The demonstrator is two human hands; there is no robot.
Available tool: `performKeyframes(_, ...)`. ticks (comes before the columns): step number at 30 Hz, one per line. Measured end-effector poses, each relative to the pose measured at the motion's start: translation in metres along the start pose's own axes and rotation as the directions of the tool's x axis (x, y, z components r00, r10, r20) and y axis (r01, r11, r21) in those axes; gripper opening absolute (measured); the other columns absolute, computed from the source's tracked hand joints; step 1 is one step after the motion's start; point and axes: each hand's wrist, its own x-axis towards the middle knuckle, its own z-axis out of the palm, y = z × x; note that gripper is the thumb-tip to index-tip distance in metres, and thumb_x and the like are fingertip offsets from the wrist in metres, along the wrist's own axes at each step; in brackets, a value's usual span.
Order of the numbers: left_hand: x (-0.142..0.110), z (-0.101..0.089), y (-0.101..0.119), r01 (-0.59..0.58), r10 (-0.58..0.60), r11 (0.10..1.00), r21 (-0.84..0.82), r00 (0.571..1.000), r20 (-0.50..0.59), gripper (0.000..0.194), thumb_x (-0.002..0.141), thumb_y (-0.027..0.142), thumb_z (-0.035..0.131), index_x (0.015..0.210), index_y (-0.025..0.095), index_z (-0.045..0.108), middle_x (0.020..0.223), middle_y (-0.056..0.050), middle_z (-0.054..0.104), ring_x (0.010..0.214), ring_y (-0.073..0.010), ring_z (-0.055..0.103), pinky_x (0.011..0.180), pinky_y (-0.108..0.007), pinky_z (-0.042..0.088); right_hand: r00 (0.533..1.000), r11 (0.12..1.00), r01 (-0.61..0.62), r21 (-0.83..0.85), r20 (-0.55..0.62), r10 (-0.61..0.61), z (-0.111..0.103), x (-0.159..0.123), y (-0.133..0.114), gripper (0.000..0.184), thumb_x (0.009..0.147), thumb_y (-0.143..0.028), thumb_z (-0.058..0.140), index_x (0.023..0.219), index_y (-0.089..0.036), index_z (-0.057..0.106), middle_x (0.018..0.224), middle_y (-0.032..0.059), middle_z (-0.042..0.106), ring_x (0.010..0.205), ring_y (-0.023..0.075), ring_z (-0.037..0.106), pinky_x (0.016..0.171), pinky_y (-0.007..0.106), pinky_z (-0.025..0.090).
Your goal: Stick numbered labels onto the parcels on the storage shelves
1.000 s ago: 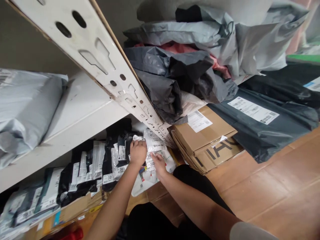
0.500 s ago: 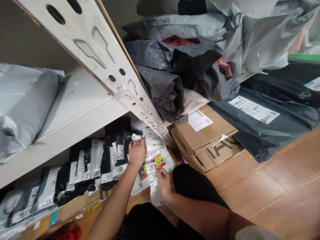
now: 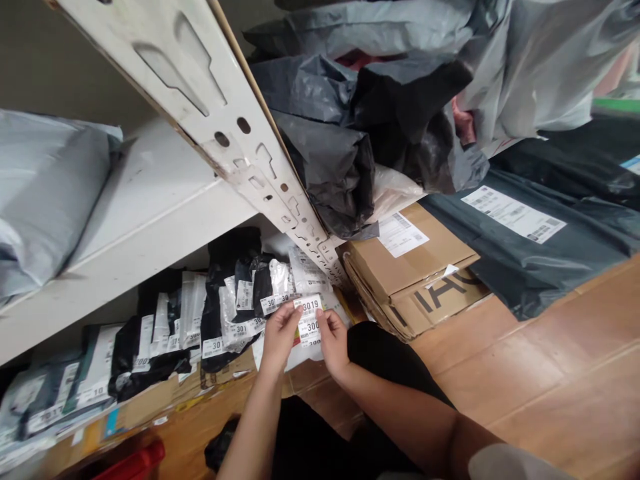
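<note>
Between my two hands is a strip of white number labels, its top label printed 3019. My left hand pinches the strip's upper left edge between thumb and finger. On the other side, my right hand grips the right edge of the strip. Just beyond my hands, small labelled parcels in black and clear bags stand in a row on the low shelf. A white bag with red and yellow print lies beneath the strip, mostly covered by it and my hands.
A white perforated metal post slants down close above my hands. Left of it is a white shelf with a grey parcel. A cardboard box and a dark labelled parcel lie right. Something red is at bottom left.
My left hand has come back from the small parcels and taken the strip's upper left edge. My right hand has raised the label strip slightly.
</note>
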Motion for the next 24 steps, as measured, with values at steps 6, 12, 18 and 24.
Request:
performKeyframes(6, -0.004, -0.005, -0.014, -0.136, 0.157, 0.966, 0.221, 0.984, -0.079, 0.027, 0.083, 0.044, 0.06, 0.084, 0.018, 0.065, 0.07, 0.002, 0.062, 0.064, -0.0116, 0.053, 0.063, -0.021, 0.041, 0.996, 0.997, 0.025, 0.079, 0.079, -0.031, -0.003, 0.022, 0.0, 0.031, 0.073, -0.04, 0.072, 0.096, -0.023, 0.06, 0.067, -0.0039, 0.055, 0.063, 0.0138, 0.05, 0.061, 0.027, 0.043)
performKeyframes(12, -0.01, -0.008, -0.019, -0.24, 0.34, 0.824, 0.514, 0.934, -0.109, 0.029, 0.09, 0.045, 0.05, 0.078, 0.02, 0.057, 0.063, 0.005, 0.052, 0.06, -0.0107, 0.045, 0.062, -0.021, 0.036, 0.983, 0.996, -0.042, 0.08, 0.183, 0.027, -0.004, 0.033, -0.012, 0.026, 0.066, -0.038, 0.075, 0.083, -0.022, 0.064, 0.066, -0.0026, 0.058, 0.058, 0.0133, 0.05, 0.055, 0.027, 0.042)
performKeyframes(18, -0.009, 0.002, -0.016, -0.17, 0.395, 0.689, 0.704, 0.903, -0.169, 0.047, 0.094, 0.052, 0.037, 0.061, 0.021, 0.051, 0.052, 0.002, 0.049, 0.052, -0.0125, 0.046, 0.056, -0.024, 0.032, 0.993, 0.994, 0.103, 0.019, 0.05, -0.104, 0.008, 0.048, -0.014, 0.022, 0.071, -0.039, 0.071, 0.076, -0.02, 0.064, 0.069, -0.0001, 0.061, 0.065, 0.0145, 0.053, 0.063, 0.028, 0.044)
performKeyframes(24, -0.009, 0.007, 0.006, -0.033, 0.306, 0.426, 0.904, 0.946, -0.109, 0.056, 0.097, 0.049, 0.023, 0.073, 0.022, 0.066, 0.069, -0.007, 0.071, 0.065, -0.0202, 0.065, 0.058, -0.027, 0.034, 0.966, 0.976, 0.198, -0.095, -0.152, -0.21, 0.029, 0.078, 0.006, 0.027, 0.075, -0.043, 0.063, 0.082, -0.017, 0.063, 0.078, 0.0037, 0.065, 0.072, 0.0167, 0.057, 0.072, 0.032, 0.047)
